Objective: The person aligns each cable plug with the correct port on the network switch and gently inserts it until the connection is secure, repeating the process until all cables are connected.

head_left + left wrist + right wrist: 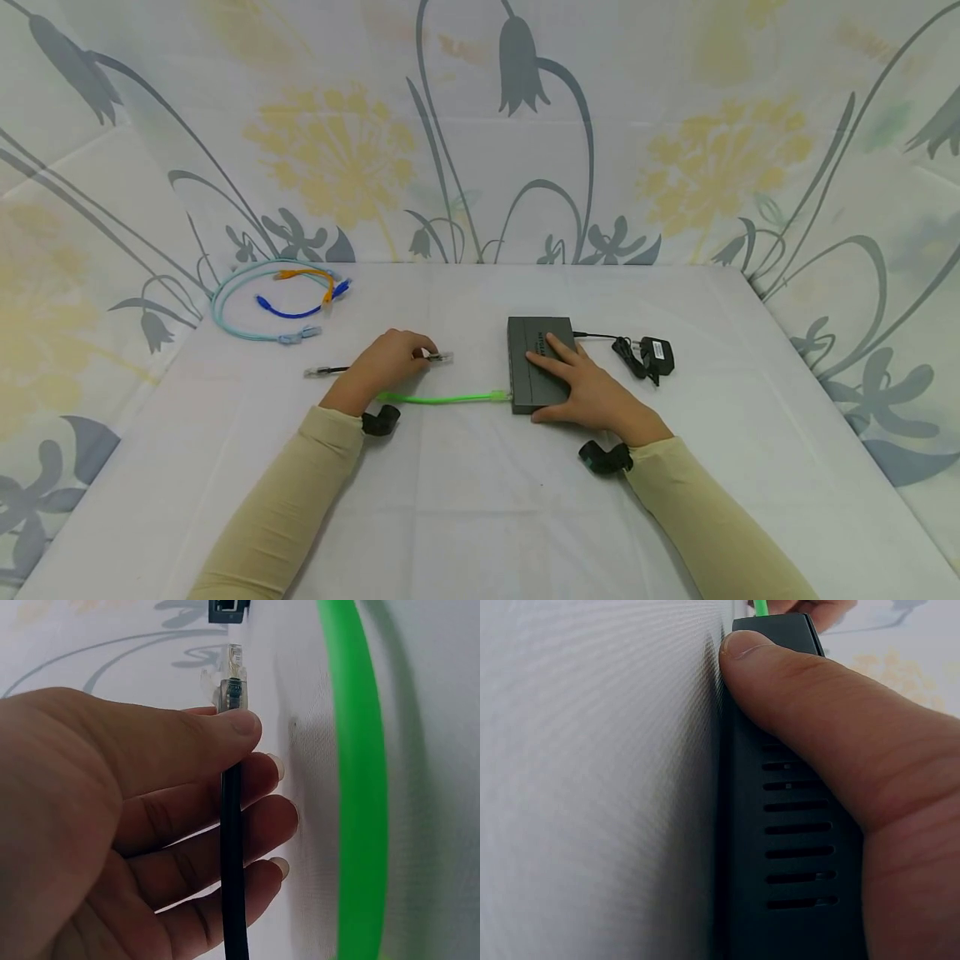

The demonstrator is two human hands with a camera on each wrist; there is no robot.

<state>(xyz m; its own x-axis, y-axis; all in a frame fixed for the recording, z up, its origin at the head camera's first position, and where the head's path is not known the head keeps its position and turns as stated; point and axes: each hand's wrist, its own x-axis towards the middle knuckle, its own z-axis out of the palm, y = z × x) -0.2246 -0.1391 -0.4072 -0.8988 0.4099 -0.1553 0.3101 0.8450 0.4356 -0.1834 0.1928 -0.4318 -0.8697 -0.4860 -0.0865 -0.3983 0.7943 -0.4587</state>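
1 black cable [233,900], pinched near its clear plug [236,664] by left hand [386,364]; 1 grey box [523,375], outspread right hand [585,390] resting on it.

Toward the near edge of the table [480,533], open cloth lies between the left sleeve [288,500] and the right sleeve [705,508]; farther in, the green cable [442,400] bars the way at cloth level between the left hand [390,367] and the gray box [527,383]. Beyond it, a small gap parts the black cable [234,862] from the box. A lane follows the far edge, obstructed near the far left corner by the light-blue cable [220,312]. Right of the power adapter [657,357], room extends to the right edge.
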